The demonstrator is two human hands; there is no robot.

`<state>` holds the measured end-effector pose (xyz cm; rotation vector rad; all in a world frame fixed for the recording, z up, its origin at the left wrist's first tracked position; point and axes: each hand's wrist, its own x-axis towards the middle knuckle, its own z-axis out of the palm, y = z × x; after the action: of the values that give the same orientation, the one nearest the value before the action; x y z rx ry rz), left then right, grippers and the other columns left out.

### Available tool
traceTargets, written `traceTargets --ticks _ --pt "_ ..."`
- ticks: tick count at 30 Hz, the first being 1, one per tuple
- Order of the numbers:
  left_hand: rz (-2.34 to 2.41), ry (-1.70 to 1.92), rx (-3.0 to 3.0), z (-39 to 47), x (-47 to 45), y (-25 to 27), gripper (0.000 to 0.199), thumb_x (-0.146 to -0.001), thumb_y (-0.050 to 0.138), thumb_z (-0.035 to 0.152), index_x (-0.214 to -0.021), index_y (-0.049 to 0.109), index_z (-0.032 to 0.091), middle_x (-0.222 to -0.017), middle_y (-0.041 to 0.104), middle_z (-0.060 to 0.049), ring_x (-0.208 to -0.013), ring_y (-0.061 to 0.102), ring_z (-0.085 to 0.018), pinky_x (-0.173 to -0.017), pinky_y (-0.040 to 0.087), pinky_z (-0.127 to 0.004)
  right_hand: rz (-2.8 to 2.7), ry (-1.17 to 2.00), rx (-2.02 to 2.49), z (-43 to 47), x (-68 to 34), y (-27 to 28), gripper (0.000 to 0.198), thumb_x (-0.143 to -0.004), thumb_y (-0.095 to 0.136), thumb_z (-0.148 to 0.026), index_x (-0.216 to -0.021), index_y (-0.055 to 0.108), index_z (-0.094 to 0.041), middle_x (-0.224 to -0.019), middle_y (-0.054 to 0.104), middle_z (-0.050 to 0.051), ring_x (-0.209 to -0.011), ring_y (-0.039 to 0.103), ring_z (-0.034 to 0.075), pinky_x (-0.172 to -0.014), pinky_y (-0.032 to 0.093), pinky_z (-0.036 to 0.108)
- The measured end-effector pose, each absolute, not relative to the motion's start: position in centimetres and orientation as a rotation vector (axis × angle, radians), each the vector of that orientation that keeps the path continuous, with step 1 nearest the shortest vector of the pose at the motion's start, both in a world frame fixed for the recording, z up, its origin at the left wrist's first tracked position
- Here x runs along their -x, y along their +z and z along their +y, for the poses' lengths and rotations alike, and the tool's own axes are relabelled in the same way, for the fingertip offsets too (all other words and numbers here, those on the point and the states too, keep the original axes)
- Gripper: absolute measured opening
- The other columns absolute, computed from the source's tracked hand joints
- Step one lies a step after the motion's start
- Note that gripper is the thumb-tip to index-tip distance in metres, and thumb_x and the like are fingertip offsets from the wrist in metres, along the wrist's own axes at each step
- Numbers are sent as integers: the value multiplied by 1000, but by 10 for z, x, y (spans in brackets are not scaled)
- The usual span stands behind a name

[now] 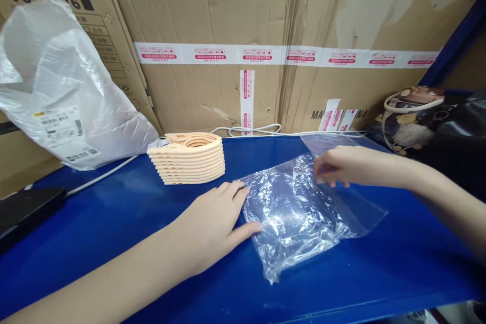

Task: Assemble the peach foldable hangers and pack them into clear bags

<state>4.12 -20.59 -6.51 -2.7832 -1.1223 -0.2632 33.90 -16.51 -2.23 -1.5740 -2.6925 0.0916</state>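
A crinkled clear plastic bag (288, 212) lies on the blue tabletop in front of me, with more clear plastic under its right side. My left hand (222, 220) rests at the bag's left edge, thumb spread away from the fingers and touching the plastic. Over the bag's upper right part is my right hand (337, 164), fingers curled and slightly blurred; whether they pinch any plastic cannot be made out. Beyond my left hand sits a neat stack of peach-coloured plastic hangers (190, 159).
A white plastic parcel bag (68, 91) with a label leans at the left, near a black flat object (28, 212). Cardboard boxes (212, 10) wall off the back. A white cable (250, 130) runs along the rear edge. A brown bag with a fluffy charm (413, 111) stands at right.
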Motion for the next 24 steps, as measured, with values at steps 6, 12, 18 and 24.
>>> traceTargets --ticks 6,12,18,24 --pt "-1128 -54 2863 -209 -30 -68 85 -88 32 70 -144 36 7 -148 34 -21 -133 39 -37 -102 42 -50 -2775 881 1205 -174 -328 -34 47 -98 39 -34 -62 64 -18 -45 56 -3 -38 50 9 -38 40 20" --pt "-1253 -36 2979 -219 -21 -66 73 -94 33 58 -150 24 12 -153 22 -13 -139 29 -32 -110 36 -46 -2646 633 1089 -188 -311 -53 31 -93 51 -44 -91 67 -17 -81 67 4 -74 64 16 -71 53 32" --pt "-1376 -30 3064 -221 -15 -72 74 -95 33 56 -152 7 17 -157 8 -7 -144 15 -29 -117 23 -45 -2856 264 655 -185 -295 -67 54 -95 47 -28 -146 34 -16 -154 28 14 -143 23 23 -113 28 47" --pt "-1243 -221 3055 -218 -12 -84 83 -92 41 57 -152 -2 20 -158 3 -9 -145 8 -28 -117 19 -47 -2918 250 561 -176 -278 -78 78 -89 54 -52 -151 21 -19 -158 14 13 -145 11 24 -116 18 48"
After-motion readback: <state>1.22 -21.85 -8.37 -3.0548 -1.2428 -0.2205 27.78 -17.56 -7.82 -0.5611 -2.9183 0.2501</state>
